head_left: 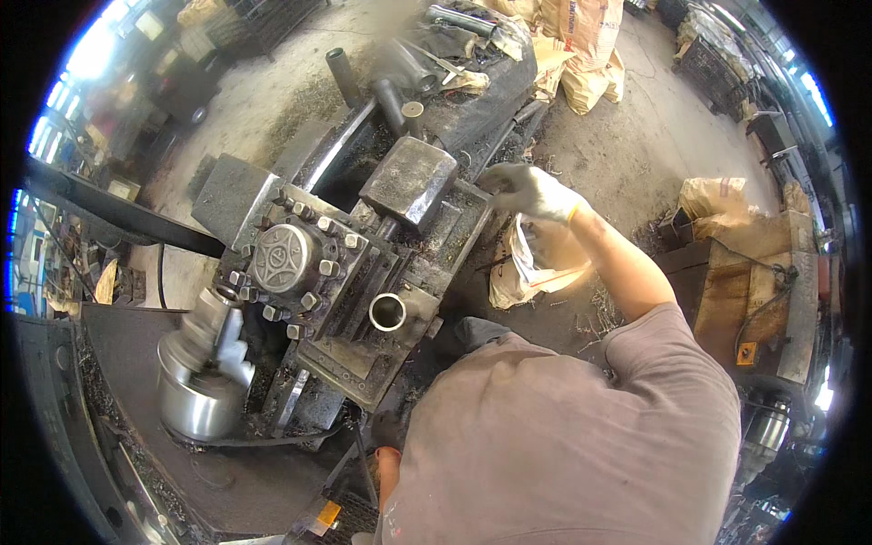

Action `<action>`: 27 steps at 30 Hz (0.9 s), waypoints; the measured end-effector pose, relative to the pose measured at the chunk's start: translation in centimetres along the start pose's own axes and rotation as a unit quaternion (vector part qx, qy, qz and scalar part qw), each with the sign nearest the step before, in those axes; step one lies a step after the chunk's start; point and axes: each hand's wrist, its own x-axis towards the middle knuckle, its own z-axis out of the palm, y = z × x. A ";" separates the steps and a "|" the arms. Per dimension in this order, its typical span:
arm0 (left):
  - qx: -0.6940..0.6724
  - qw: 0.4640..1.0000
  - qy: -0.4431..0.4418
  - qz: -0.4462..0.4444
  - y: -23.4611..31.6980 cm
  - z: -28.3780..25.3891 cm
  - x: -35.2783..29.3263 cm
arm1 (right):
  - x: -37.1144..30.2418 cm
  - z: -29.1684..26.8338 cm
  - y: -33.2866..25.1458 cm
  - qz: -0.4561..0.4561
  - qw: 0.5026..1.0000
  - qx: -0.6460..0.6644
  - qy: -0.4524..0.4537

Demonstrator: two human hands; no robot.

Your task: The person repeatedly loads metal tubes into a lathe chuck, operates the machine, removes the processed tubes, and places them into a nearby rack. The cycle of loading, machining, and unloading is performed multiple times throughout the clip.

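Note:
My right hand, in a white glove with dirty grey fingers, is at the far right end of the lathe's slide. Its fingers curl round something too small to make out. Low beside the machine, my left hand looks dark and its fingers are hidden; only a bit of forearm shows. Between them sits the square tool post, with bolts round its round cap. A metal ring or short tube stands on the carriage. At lower left the shiny chuck is blurred, apparently turning.
A dark block sits on the slide. Pipe pieces and a caliper lie behind it. Paper sacks stand at the back, an opened sack on the floor. Metal shavings litter the ground; a rusty cabinet stands right.

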 end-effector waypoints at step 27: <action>-0.513 0.504 0.555 -0.419 7.8 1.8 -16.5 | 30.5 19.9 -27.7 -0.342 0.755 -0.474 -0.298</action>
